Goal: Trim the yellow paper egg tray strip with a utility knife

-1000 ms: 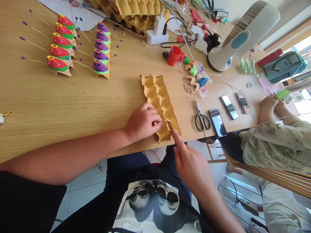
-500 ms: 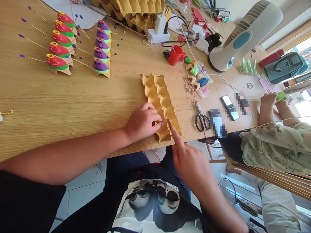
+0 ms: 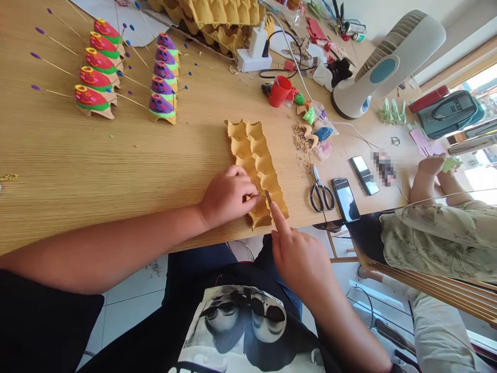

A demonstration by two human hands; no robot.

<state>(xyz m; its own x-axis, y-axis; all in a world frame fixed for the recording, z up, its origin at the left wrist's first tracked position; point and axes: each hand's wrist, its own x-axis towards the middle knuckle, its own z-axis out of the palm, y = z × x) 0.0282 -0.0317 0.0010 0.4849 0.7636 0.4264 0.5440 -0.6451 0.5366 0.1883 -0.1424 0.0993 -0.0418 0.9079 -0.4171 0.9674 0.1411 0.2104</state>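
A yellow egg carton piece [image 3: 261,160], two rows of cups wide, lies on the wooden table near its front edge. My left hand [image 3: 230,196] is closed on the carton's left side, thumb and fingers pinching its middle ridge. My right hand [image 3: 301,259] grips a knife whose narrow dark blade [image 3: 268,197] rests against the carton between the rows. Its index finger stretches along the blade's back, and the handle is hidden in the palm. To the right lie scissors [image 3: 322,190] with black handles.
Painted carton figures, red-green [image 3: 93,98] and purple [image 3: 162,103], stand at the left back. A red cup [image 3: 280,91], clay bits, a power strip [image 3: 254,61] and a white fan [image 3: 384,62] stand behind. Phones [image 3: 346,200] lie right, near a co-worker's arms [image 3: 425,178].
Both hands and the carton stay nearly where they were; the blade has shifted only slightly. The whole view has moved a little.
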